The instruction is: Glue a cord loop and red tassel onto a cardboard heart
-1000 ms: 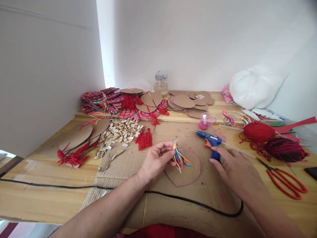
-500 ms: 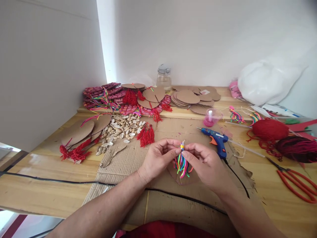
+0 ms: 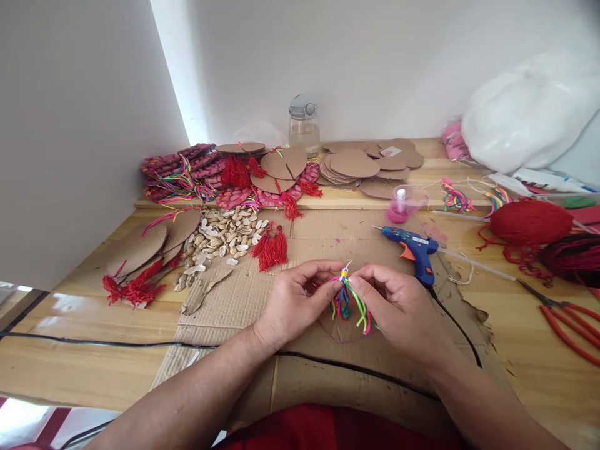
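A small multicoloured tassel [image 3: 345,300] hangs between my two hands above the cardboard mat [image 3: 244,300]. Its top is wrapped in yellow, with a thin pale loop sticking up. My left hand [image 3: 302,300] pinches it from the left just under the wrap, thumb against fingertips. From the right, my right hand [image 3: 391,306] grips green and pink strands near the top between thumb and fingers. The strands fan out below the fingertips. A blue glue gun [image 3: 415,247] lies just beyond my right hand. Red tassels [image 3: 270,247] lie past my left hand.
Peanut shells [image 3: 222,234] are heaped at left, beside cardboard discs [image 3: 140,250]. More discs [image 3: 354,164] and a bottle [image 3: 304,128] stand on the back ledge. Red yarn [image 3: 529,222] and red-handled scissors [image 3: 569,319] are at right. A black cord [image 3: 347,365] crosses the mat.
Green and pink strands of the tassel have swung to the right, under my right thumb. Both hands keep hold of it. The whole view has shifted slightly.
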Action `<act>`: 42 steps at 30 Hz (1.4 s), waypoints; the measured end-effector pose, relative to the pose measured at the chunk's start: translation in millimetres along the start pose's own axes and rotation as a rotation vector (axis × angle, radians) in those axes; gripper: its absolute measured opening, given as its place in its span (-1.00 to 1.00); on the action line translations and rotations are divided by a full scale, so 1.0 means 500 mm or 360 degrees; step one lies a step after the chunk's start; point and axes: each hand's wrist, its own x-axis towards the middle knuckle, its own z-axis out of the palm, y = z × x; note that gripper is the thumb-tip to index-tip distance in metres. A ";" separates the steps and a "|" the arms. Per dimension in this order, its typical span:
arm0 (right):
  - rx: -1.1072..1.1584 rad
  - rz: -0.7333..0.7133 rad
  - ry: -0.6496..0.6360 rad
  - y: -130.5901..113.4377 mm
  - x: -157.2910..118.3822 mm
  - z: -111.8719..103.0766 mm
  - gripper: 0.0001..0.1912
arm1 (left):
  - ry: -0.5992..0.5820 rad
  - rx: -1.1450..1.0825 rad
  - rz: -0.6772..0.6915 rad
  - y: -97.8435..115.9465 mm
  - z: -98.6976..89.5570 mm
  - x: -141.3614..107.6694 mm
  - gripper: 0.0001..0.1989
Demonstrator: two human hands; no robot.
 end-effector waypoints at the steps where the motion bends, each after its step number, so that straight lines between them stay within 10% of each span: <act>1: -0.0010 -0.0008 0.0011 0.000 0.000 0.000 -0.71 | -0.0006 0.0022 0.0003 -0.002 -0.001 0.000 -0.78; 42: 0.0050 -0.0241 0.0203 0.010 -0.004 0.016 -0.88 | 0.0140 0.0243 0.0345 0.007 -0.005 -0.010 -0.88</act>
